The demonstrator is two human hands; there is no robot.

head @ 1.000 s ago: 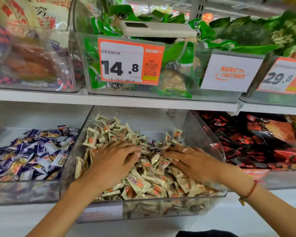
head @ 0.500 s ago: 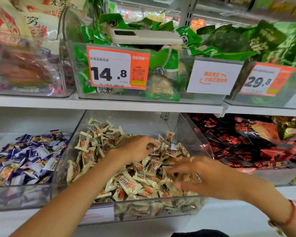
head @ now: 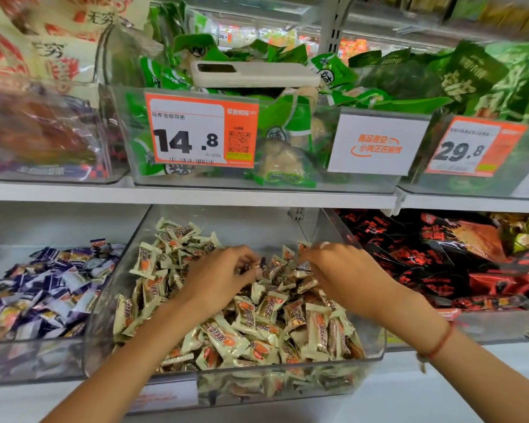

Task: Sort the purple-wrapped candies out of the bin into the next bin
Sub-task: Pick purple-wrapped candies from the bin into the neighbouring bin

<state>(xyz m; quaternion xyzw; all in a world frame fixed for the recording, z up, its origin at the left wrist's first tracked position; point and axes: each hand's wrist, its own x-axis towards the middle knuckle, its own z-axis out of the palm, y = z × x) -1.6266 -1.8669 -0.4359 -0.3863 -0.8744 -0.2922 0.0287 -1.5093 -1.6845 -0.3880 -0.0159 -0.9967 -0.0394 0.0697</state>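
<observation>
1. head view: the middle clear bin (head: 370, 346) on the lower shelf is heaped with cream-wrapped candies (head: 257, 325).
2. the left hand (head: 223, 279) is down in the heap near the back, fingers curled and pinching at something small and dark; what it is cannot be made out.
3. the right hand (head: 342, 270) is just beside it, fingers bent down into the candies; whether it grasps one cannot be told. a red string bracelet (head: 440, 343) sits on that wrist.
4. the purple-wrapped candies (head: 40, 288) lie piled in the next bin (head: 28, 361) to the left; none is clearly visible among the cream ones.
5. on the shelf above, a white phone (head: 254, 74) lies on green snack packs (head: 287, 123), behind an orange price tag (head: 202, 132) reading 14.8.
6. red-and-black packets (head: 455, 264) fill the bin to the right.
</observation>
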